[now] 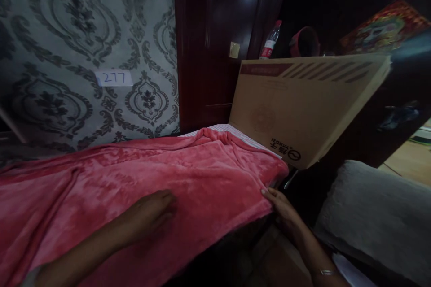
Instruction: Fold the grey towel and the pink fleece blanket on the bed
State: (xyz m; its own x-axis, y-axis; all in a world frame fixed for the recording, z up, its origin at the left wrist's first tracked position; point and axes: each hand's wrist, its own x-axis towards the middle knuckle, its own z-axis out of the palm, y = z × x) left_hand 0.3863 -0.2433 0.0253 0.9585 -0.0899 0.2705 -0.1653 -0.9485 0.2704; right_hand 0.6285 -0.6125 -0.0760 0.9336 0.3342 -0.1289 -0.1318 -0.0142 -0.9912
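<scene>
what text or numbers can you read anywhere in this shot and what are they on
"277": handwritten on a white paper slip stuck to the patterned wallpaper.
Cardboard box: an upside-down logo mark with print beside it near its lower corner, too small to read; the dark red band along its top edge is blurred.
Plastic bottle: red label, too small to read.
Colourful board behind the box: no legible words.

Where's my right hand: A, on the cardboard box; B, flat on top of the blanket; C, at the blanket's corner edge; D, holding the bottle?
C: the right hand has its fingertips at the corner edge of the pink blanket, while the left hand lies flat on top.
</scene>
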